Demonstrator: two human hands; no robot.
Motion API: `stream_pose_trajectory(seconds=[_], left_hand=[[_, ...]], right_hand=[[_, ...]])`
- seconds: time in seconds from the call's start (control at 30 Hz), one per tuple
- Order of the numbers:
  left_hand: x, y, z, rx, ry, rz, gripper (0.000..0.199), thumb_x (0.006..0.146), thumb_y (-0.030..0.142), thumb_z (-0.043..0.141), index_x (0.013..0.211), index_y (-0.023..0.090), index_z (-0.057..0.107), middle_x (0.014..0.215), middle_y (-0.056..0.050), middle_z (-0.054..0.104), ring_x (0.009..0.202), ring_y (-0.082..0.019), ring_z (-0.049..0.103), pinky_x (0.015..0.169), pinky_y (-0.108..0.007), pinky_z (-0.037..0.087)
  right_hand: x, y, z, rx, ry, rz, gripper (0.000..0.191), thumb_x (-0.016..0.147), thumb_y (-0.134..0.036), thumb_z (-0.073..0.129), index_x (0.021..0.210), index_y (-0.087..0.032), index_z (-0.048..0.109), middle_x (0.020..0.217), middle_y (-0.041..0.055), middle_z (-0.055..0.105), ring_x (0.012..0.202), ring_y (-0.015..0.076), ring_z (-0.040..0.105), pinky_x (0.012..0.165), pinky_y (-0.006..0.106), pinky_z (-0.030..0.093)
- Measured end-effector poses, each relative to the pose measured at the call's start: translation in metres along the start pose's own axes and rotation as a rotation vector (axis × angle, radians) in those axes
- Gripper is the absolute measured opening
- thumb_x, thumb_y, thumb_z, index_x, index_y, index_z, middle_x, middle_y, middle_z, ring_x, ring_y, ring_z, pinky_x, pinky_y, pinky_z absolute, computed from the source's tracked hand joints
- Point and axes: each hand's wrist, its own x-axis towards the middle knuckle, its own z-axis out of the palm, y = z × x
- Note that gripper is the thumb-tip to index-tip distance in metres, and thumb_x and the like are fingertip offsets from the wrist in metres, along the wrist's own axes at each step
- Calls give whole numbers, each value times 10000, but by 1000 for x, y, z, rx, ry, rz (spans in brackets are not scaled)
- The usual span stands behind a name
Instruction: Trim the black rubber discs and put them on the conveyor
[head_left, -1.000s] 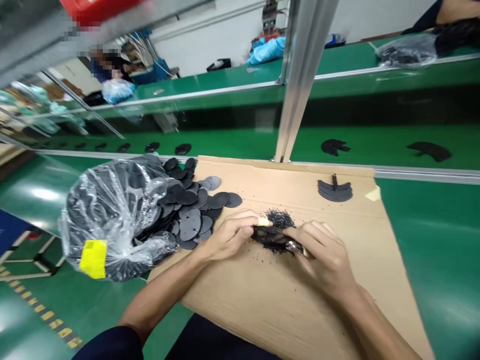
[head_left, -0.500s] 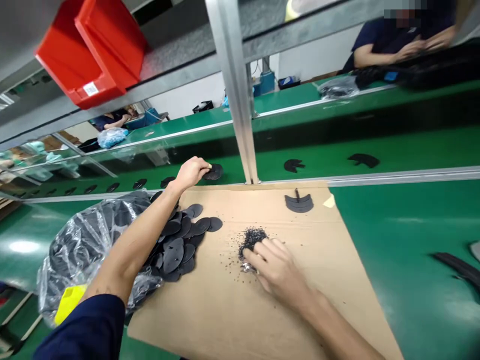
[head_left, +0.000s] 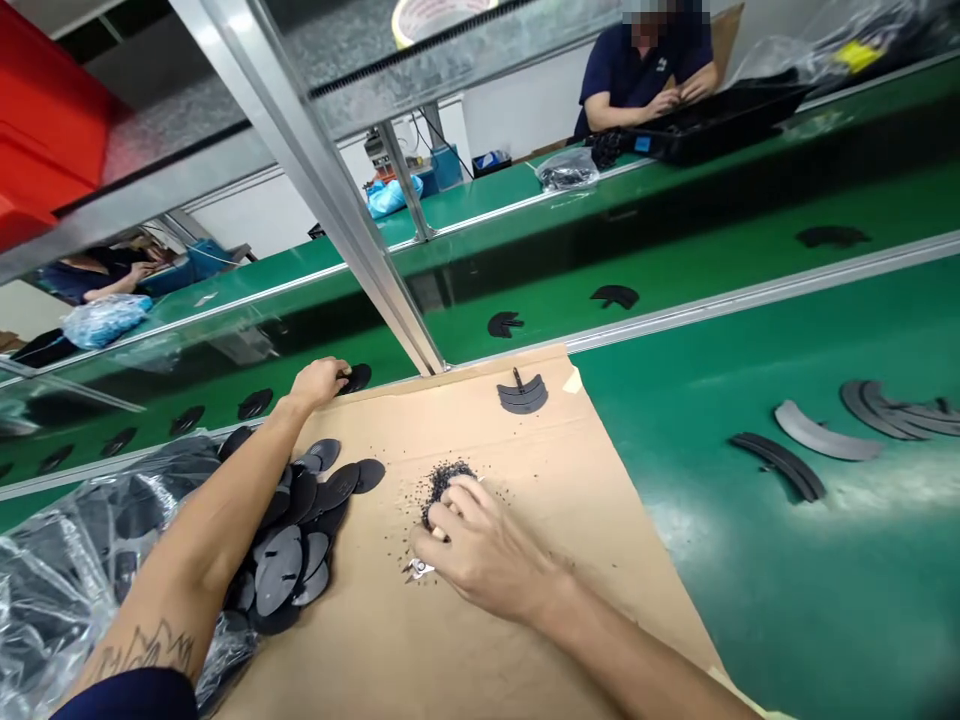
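My left hand (head_left: pixel 321 383) reaches to the green belt, its fingers closed at the near edge of a flat black disc (head_left: pixel 355 378). Part of that disc is covered by the fingertips. Over a cardboard sheet (head_left: pixel 480 660), my right hand (head_left: pixel 480 545) is curled round what looks like small nippers; only their metal jaws (head_left: pixel 418 570) show below the thumb. Beside these fingers lies a heap of tiny black bits (head_left: pixel 448 475). More black discs (head_left: pixel 279 570) are piled under my left forearm. A curved black piece with a stem (head_left: pixel 523 395) rests at the sheet's far edge.
A metal post (head_left: pixel 330 200) rises at the sheet's back edge. Black parts (head_left: pixel 255 403) lie along the belt. Curved strips (head_left: pixel 825 432) are on the green table at right. A clear plastic bag (head_left: pixel 52 600) bulges at left. Across the belt sits a co-worker (head_left: pixel 637 80).
The view has swung right. My left hand has lowered the disc onto the belt. My right hand has shifted slightly nearer me past the heap, the metal jaws moving with it.
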Motion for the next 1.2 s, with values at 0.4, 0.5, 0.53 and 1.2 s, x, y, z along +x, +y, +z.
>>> stream_pose_trajectory(seconds=[0.4, 0.5, 0.53, 1.2], left_hand=[[-1, -23, -12, -18, 18, -53, 279, 898, 245, 608, 1149, 176, 710, 1241, -109, 726, 1143, -283, 694, 981, -322, 534], [5, -18, -1, -75, 3, -71, 221, 903, 212, 623, 1104, 174, 706, 1114, -79, 767, 1054, -233, 719, 936, -285, 543], [7, -15, 2, -95, 0, -78, 183, 923, 226, 625, 1077, 169, 704, 1070, -72, 769, 1020, -217, 723, 923, -288, 549], [-41, 165, -23, -135, 265, 882, 339, 1049, 287, 404, 967, 164, 708, 971, -117, 715, 943, -222, 637, 856, -346, 512]], right_hand=[[-2, -2, 2, 42, 62, 63, 192, 944, -40, 490, 874, -165, 618, 831, 50, 573, 757, 191, 448, 726, 341, 375], [-2, -3, 2, 38, 53, 47, 193, 954, -58, 500, 836, -177, 598, 830, 47, 568, 763, 190, 442, 730, 340, 362], [-2, -3, 2, 35, 49, 43, 190, 950, -56, 503, 836, -178, 595, 831, 45, 567, 765, 189, 439, 732, 339, 358], [-1, -3, -1, 53, -68, 90, 131, 910, -64, 544, 906, -183, 596, 870, 50, 578, 815, 204, 442, 727, 337, 360]])
